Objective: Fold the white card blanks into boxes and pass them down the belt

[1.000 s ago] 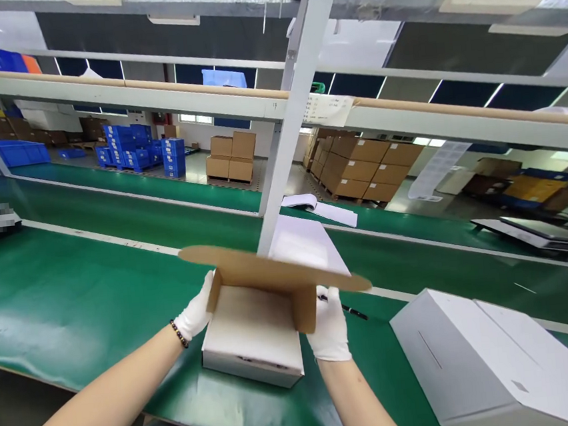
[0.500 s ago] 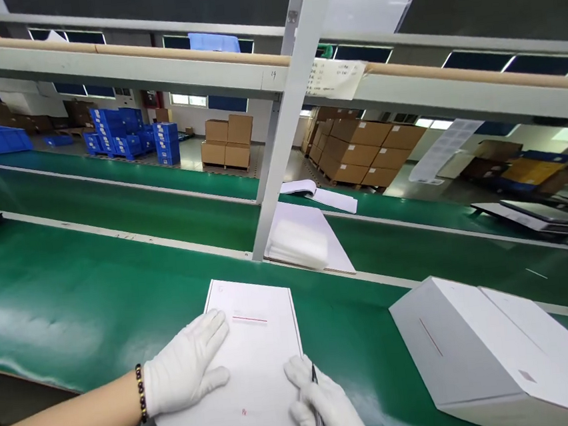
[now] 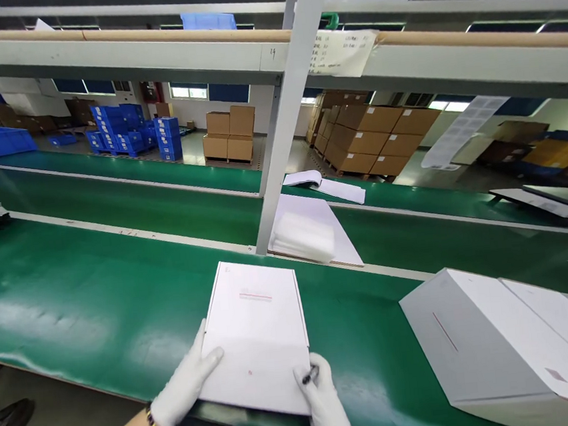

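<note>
We're curling our left hand [image 3: 183, 390], lying flat a moment ago, thumb up, round the left edge of the white box [image 3: 259, 319]; our half-closed right hand [image 3: 324, 396] is gripping a dark pen [image 3: 307, 377] at the flap [image 3: 253, 387]. Box is sitting lower centre, flap sticking out toward us, so it's not looking fully closed.

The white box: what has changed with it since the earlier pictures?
Its lid, raised a second ago with brown inside showing, has come down toward the person, white side up. The left hand, flat on top half a second ago, has moved to the box's left edge. The right hand keeps its pen; the large white carton stays on the right.
</note>
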Motion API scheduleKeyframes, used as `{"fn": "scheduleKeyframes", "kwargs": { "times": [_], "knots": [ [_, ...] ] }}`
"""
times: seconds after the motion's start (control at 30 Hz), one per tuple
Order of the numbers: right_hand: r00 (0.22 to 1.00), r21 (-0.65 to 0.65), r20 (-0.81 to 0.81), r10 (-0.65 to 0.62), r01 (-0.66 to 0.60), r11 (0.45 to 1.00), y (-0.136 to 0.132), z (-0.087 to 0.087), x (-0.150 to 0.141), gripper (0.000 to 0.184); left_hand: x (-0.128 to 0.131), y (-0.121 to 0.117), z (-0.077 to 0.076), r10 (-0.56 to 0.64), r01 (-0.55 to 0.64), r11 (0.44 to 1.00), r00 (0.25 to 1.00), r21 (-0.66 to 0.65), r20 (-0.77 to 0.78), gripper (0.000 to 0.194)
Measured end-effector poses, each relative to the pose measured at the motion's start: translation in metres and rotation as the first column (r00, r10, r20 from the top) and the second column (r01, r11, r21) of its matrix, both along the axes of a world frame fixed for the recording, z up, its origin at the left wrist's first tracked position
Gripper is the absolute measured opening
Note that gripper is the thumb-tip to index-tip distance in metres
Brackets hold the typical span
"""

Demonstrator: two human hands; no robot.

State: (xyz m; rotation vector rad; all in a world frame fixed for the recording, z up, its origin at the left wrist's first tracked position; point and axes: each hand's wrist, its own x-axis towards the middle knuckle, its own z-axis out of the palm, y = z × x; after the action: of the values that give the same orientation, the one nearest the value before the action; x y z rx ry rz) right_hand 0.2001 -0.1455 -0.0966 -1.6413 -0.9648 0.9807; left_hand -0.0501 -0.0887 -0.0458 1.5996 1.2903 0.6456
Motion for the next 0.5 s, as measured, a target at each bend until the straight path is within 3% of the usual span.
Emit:
{"fn": "scheduleKeyframes", "kwargs": {
  "times": [0.13,0.23,0.37,0.43,0.5],
  "knots": [
    [0.978,0.056,0.206,-0.019,0.007,0.998,0.076,0.019,0.016,0.039,0.026,0.074,0.000,0.085,-0.077,0.994,0.991,0.075,-0.106,0.073],
    [0.951,0.036,0.309,0.000,-0.012,0.999,0.115,0.017,0.030,0.038,0.034,0.109,-0.002,0.100,-0.066,0.983,0.974,0.170,-0.203,0.064],
    [0.898,0.025,0.421,0.129,-0.154,0.988,0.127,0.002,0.052,0.031,0.018,0.124,-0.011,-0.053,0.169,0.961,0.892,0.220,-0.450,0.062],
    [0.833,0.021,0.525,0.175,-0.219,0.976,0.131,-0.004,0.061,0.028,0.008,0.133,-0.016,-0.110,0.250,0.937,0.874,0.243,-0.474,0.060],
    [0.781,0.007,0.597,0.184,-0.234,0.972,0.138,-0.006,0.066,0.033,0.002,0.147,-0.019,-0.098,0.240,0.932,0.889,0.272,-0.447,0.059]
  ]
}}
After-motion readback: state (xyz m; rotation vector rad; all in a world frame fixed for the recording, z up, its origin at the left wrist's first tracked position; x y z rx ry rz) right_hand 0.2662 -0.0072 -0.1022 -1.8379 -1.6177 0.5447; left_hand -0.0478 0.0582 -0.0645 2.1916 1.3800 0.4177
